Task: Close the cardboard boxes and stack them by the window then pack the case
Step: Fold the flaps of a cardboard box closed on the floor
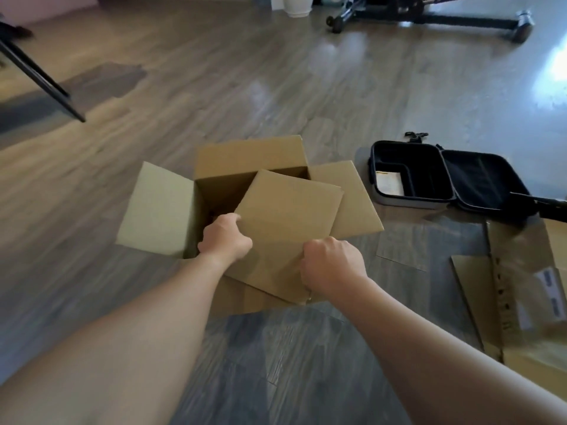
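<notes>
A brown cardboard box (245,191) sits on a wooden floor (214,87), directly in front of the person, its top open; the left flap (156,214) and far flap (250,156) stand up and outward, the right flap (346,200) lies splayed flat, and the near flap (288,228) is tilted over the opening; the left hand (225,239) curls its fingers round the near flap's left edge, fingertips hidden inside the box; the right hand (333,265) clamps the same flap near its right corner, fingers curled tight; to the right, well apart from the box, a black case (411,176) lies open on the floor, a pale card inside it; flattened cardboard (521,286) lies at the far right. The flap looks stiff yet thin — likely light, and apt to crease if bent off its fold line; holding it by both edges, as now, seems the sound grip; whether the box holds anything heavy cannot be told — its inside is in shadow.
</notes>
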Action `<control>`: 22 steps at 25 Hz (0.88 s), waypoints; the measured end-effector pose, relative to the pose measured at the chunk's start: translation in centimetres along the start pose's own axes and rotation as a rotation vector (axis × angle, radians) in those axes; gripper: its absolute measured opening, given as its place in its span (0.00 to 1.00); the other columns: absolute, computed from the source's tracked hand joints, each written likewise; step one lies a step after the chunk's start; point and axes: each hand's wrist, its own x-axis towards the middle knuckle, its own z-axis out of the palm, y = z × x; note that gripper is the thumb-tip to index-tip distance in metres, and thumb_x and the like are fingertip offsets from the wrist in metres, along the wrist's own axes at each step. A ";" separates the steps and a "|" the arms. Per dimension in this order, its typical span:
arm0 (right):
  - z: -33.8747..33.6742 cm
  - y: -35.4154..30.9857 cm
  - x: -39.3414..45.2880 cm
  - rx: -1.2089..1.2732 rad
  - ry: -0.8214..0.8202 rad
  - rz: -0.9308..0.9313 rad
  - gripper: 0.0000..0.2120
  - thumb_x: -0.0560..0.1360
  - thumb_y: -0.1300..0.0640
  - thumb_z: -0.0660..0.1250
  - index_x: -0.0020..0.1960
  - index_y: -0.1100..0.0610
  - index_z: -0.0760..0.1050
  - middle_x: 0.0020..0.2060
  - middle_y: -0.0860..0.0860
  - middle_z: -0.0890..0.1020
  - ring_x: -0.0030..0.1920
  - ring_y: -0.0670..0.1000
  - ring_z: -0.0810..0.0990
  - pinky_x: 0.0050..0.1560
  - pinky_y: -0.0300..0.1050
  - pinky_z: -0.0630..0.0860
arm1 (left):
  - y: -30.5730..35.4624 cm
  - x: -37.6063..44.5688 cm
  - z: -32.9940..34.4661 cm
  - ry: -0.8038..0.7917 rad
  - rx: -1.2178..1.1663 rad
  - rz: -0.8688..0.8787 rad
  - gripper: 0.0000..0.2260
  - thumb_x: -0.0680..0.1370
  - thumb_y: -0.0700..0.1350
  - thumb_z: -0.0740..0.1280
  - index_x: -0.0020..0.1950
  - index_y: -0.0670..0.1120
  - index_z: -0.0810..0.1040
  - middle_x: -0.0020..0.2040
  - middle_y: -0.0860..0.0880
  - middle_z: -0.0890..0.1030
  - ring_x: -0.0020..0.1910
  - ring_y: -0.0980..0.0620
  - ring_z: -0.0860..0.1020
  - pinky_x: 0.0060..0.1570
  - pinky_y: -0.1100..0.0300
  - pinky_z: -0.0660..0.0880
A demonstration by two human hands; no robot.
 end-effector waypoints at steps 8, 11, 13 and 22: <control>-0.3 4.1 3.7 0.058 0.103 -0.027 0.09 0.75 0.50 0.64 0.50 0.50 0.81 0.50 0.51 0.75 0.56 0.56 0.73 0.47 0.49 0.76 | -1.8 -2.5 0.1 0.234 0.215 -0.291 0.35 0.69 0.64 0.73 0.65 0.45 0.64 0.62 0.40 0.70 0.55 0.40 0.73 0.46 0.48 0.74; -0.4 5.0 6.4 0.151 0.036 -0.005 0.16 0.75 0.46 0.66 0.60 0.50 0.78 0.59 0.50 0.72 0.65 0.56 0.70 0.60 0.52 0.74 | -2.6 -4.1 0.4 0.203 0.049 -0.414 0.35 0.70 0.66 0.71 0.64 0.44 0.61 0.59 0.41 0.76 0.50 0.40 0.78 0.47 0.46 0.78; -0.1 5.2 7.9 0.147 0.023 0.029 0.23 0.75 0.43 0.65 0.67 0.52 0.73 0.66 0.54 0.70 0.71 0.59 0.67 0.66 0.56 0.71 | -2.8 -5.0 0.5 0.213 0.072 -0.374 0.32 0.73 0.64 0.69 0.63 0.43 0.62 0.57 0.41 0.78 0.53 0.40 0.79 0.49 0.45 0.79; -0.2 4.9 12.0 0.077 -0.112 0.157 0.37 0.72 0.34 0.59 0.75 0.52 0.59 0.76 0.55 0.59 0.76 0.63 0.57 0.69 0.70 0.62 | -2.1 -6.1 1.2 0.263 0.170 -0.276 0.19 0.80 0.56 0.66 0.58 0.41 0.72 0.44 0.47 0.70 0.39 0.50 0.71 0.27 0.60 0.65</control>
